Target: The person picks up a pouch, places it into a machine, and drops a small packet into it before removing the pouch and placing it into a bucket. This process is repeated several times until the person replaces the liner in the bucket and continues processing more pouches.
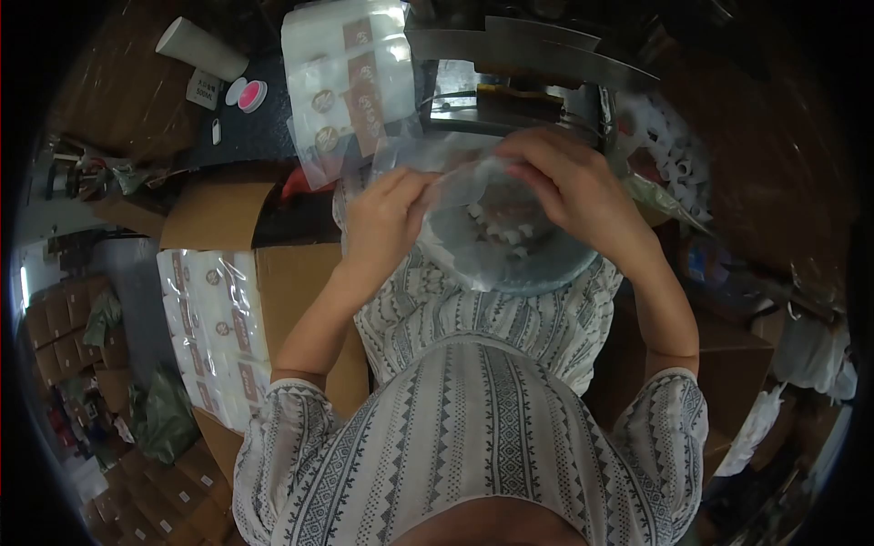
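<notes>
Patterned dress (473,428) fills my near view. Above it, my left hand (387,223) and right hand (569,187) both pinch a clear, crinkled plastic bag (505,241) of small white pieces, held at chest height.

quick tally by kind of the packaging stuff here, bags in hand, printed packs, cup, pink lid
Clear plastic bag held in both hands: 1
Printed white packs: 2, one on the dark surface ahead, one on the cardboard box at the left
White paper cup lying on its side: 1
Pink round lid: 1
Total: 5
</notes>
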Tool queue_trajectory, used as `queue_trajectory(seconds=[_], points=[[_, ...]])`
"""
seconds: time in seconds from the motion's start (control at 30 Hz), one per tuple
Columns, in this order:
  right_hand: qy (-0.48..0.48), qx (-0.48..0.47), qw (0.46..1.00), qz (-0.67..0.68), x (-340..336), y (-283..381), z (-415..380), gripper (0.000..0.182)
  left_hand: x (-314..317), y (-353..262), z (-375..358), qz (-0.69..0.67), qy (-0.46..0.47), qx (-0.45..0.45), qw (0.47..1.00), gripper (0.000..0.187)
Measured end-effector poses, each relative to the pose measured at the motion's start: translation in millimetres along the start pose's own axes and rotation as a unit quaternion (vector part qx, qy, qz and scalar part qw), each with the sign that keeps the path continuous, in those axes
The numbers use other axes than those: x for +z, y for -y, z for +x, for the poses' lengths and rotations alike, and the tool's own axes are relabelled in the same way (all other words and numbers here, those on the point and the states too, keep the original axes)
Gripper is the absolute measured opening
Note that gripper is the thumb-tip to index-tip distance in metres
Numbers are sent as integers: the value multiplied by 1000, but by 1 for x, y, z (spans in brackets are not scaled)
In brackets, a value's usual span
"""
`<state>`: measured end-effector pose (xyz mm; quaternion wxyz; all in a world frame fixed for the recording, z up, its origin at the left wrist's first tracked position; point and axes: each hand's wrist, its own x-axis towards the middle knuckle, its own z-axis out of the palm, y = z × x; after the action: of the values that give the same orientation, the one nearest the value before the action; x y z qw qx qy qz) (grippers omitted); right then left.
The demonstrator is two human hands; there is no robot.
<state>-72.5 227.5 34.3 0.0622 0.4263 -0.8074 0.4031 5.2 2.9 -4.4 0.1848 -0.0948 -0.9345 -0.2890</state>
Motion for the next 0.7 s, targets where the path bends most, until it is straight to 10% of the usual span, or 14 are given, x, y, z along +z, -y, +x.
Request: queue_trajectory(seconds=[0.17,0.23,0.43,0.67,0.7], points=[[-28,174,981,84,-5,-21,-12,26,37,-5,13,-173,126,-31,976,12],[-72,223,966,105,-12,-31,-17,27,46,-11,31,-395,220,-310,836,24],[-128,231,960,-88,-47,-41,-34,19,69,2,68,-520,178,-384,742,34],[28,338,885,-318,-48,-97,-43,20,59,12,59,-483,154,-348,789,34],[31,315,878,-358,-49,-96,-43,22,51,22,57,-269,-20,-202,941,35]])
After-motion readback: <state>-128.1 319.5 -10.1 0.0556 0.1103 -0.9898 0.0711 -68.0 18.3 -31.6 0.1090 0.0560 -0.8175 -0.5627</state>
